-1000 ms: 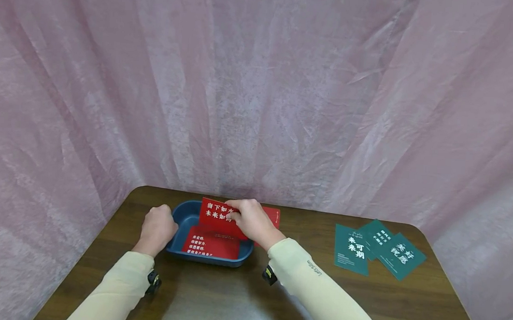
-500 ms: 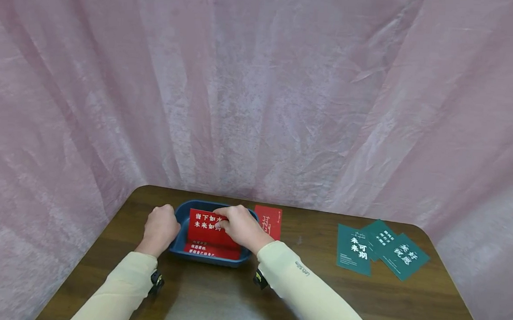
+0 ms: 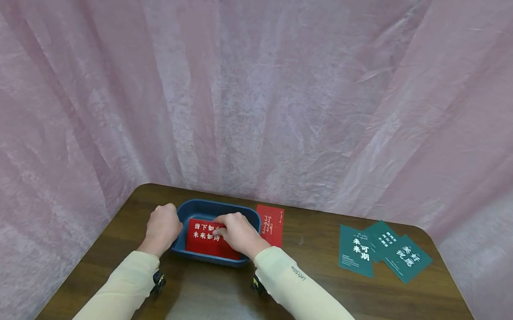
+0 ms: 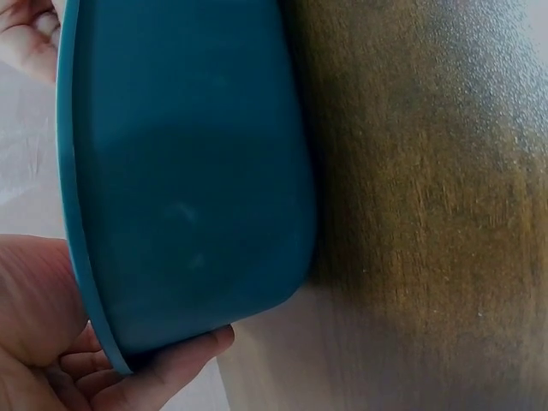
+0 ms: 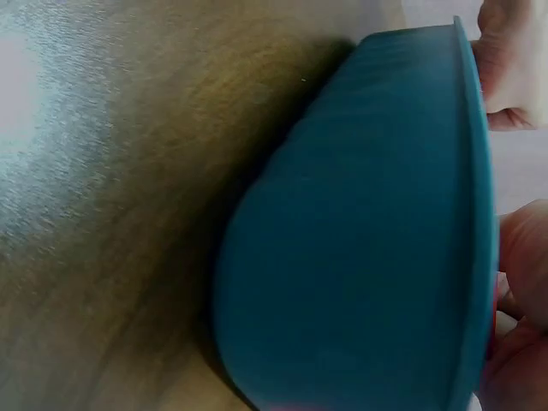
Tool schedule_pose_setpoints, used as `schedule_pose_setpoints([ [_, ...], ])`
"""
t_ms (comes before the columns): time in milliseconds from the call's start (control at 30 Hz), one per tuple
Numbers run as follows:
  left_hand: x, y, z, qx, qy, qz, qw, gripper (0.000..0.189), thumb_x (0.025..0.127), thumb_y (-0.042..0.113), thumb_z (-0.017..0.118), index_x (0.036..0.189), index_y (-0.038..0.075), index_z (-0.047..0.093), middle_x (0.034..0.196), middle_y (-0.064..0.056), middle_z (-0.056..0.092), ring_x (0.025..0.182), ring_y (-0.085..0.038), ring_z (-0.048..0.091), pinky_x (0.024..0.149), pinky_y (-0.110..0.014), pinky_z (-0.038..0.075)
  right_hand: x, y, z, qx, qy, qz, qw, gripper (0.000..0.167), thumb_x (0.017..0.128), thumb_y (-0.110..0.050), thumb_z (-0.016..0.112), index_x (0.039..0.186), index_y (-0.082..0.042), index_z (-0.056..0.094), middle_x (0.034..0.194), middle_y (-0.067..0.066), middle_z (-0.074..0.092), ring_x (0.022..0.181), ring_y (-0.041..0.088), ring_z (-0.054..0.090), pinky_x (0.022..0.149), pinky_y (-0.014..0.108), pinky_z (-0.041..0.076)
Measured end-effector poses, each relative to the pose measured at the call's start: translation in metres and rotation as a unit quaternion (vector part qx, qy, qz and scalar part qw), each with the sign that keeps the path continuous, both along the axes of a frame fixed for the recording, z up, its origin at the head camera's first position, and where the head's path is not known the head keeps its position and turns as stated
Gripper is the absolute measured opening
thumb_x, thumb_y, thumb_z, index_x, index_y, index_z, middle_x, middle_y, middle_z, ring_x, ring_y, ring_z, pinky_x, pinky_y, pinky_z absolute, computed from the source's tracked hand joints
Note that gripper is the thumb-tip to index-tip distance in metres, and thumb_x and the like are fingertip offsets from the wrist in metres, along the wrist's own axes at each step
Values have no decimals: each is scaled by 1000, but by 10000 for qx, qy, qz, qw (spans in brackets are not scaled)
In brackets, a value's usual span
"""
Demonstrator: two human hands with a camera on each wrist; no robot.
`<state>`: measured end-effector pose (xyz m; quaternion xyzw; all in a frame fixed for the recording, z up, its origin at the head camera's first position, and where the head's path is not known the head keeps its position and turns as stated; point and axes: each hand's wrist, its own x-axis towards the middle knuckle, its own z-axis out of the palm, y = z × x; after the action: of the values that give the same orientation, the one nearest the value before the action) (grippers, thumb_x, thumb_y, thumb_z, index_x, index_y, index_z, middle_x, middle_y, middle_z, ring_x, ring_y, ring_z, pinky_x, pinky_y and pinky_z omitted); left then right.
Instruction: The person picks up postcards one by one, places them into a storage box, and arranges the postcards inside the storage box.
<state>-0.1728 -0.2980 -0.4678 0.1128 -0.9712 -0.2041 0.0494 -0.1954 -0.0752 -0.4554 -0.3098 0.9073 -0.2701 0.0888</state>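
A blue plastic tub [image 3: 212,260] stands near the table's left back corner. My left hand [image 3: 162,228] grips its left end; the left wrist view shows the fingers [image 4: 184,364] curled over the rim. Inside the tub, my right hand [image 3: 237,231] pinches a red card [image 3: 202,244] with white Chinese characters by its right part. This card leans low in the tub and hides the other red card beneath it. In the right wrist view, the tub wall [image 5: 360,231] covers most of the card, with only a sliver of red showing beside the fingers.
Another red card [image 3: 272,223] lies on the table just right of the tub. Three green cards, one at left [image 3: 355,257] and two overlapping at right [image 3: 408,257], lie on the table's right side. A pink curtain [image 3: 260,92] hangs behind the wooden table [image 3: 311,279].
My right hand has moved left and down, lowering the red card from above the tub into it, over the card inside. The left hand has kept its grip on the tub.
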Motion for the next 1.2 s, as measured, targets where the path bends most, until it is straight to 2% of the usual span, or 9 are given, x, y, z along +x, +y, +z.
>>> schedule_pose_setpoints([
  [200, 1, 2, 3, -12, -99, 14, 9999, 22, 80, 14, 68, 86, -7, 64, 74, -21, 66, 55, -26, 62, 58, -48, 57, 1, 1, -5, -34, -212, -20, 9998, 40, 83, -29, 69, 122, -25, 61, 113, -9, 66, 94, 5, 58, 76, 19, 54],
  [367, 0, 2, 3, -24, -78, 19, 10000, 22, 80, 13, 67, 88, -8, 64, 77, -23, 66, 57, -27, 62, 58, -48, 57, 2, 0, -9, 103, -91, 26, 9999, 40, 83, -31, 68, 122, -24, 62, 111, -8, 66, 92, 4, 59, 75, 17, 53],
  [733, -2, 3, 1, -122, -174, 51, 9998, 25, 79, 14, 68, 90, -8, 64, 81, -24, 67, 60, -31, 65, 59, -49, 57, 2, -2, -11, 344, 66, -79, 9994, 41, 83, -33, 69, 122, -26, 62, 112, -8, 67, 93, 5, 60, 80, 22, 54],
  [1200, -2, 5, 2, -117, -337, 79, 9993, 26, 79, 14, 68, 93, -8, 64, 81, -24, 67, 58, -29, 64, 55, -48, 56, 2, -3, -13, 409, 164, -65, 9990, 47, 82, -33, 70, 125, -21, 60, 117, -4, 65, 96, 8, 60, 81, 24, 55],
])
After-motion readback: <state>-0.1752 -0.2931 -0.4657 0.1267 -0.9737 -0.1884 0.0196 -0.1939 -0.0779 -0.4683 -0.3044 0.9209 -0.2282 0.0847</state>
